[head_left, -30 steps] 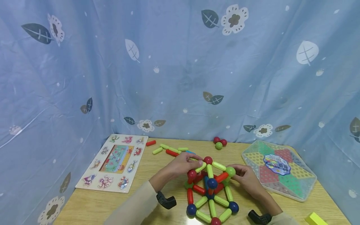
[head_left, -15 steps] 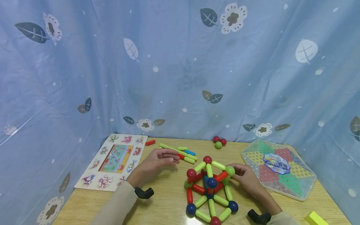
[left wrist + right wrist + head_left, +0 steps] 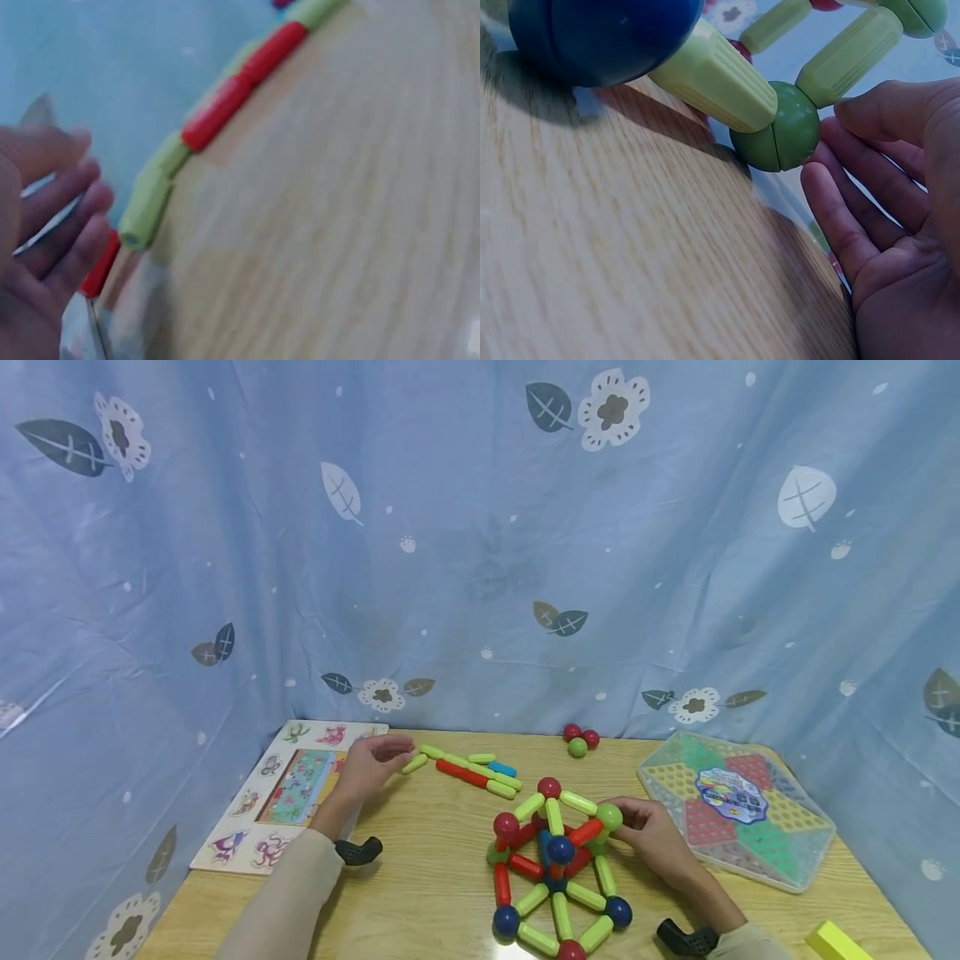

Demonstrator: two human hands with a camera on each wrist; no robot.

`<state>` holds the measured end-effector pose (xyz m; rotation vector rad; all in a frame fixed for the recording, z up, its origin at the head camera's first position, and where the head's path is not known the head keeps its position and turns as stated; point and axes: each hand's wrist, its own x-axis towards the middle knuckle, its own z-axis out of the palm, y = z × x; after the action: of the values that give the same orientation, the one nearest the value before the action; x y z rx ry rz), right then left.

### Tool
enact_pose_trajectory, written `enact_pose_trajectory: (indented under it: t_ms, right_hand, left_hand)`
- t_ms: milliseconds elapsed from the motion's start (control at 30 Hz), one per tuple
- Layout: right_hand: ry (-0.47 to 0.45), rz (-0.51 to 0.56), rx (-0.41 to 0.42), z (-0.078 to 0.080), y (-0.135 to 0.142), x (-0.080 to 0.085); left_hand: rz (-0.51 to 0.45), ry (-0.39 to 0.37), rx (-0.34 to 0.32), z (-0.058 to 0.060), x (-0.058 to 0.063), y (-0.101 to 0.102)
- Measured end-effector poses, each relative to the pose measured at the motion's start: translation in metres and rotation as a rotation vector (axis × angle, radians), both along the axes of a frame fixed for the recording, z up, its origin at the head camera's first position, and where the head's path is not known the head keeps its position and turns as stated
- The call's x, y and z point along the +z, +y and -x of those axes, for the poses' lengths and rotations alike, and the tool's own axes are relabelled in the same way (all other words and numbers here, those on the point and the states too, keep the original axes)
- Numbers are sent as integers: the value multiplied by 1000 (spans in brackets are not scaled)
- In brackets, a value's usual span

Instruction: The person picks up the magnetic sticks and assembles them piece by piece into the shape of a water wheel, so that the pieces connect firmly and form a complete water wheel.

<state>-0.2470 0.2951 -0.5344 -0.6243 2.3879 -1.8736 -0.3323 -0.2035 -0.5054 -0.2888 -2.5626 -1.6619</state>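
A magnetic ball-and-stick structure (image 3: pixel 555 892) stands on the table, made of yellow-green, red and blue sticks with red, blue and green balls. At its right side my right hand (image 3: pixel 654 843) holds it. In the right wrist view, the thumb of that right hand (image 3: pixel 900 180) lies against a yellow-green stick (image 3: pixel 851 56), the fingers close to a green ball (image 3: pixel 776 131). Well left of the structure, my left hand (image 3: pixel 367 768) is over the right edge of the picture puzzle board (image 3: pixel 236 777), holding nothing. A short yellow-green stick (image 3: pixel 415 764) lies beside its fingertips.
Behind the structure lie more loose sticks, including red ones (image 3: pixel 461 772) and a blue one (image 3: pixel 502 769). Loose balls (image 3: pixel 577 747) sit near the curtain. A Chinese checkers board (image 3: pixel 738 810) lies to the right, with a yellow block (image 3: pixel 836 941) at the front right.
My left hand has let go of the structure's upper stick and moved left to the puzzle board. The right hand has stayed at the structure. The head view has shifted slightly.
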Motion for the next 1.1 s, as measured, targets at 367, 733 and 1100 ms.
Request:
enact_pose_trajectory:
  t_ms: [367,733,1100]
  right_hand:
    - [19,0,10,0,3,-2]
    - [8,-9,-8,-2,2,2]
    - [-19,-20,-15,-1,0,2]
  left_hand:
    - [464,184,105,-5,-4,34]
    - [-196,180,-381,-80,54,103]
    - [220,582,-518,-118,56,153]
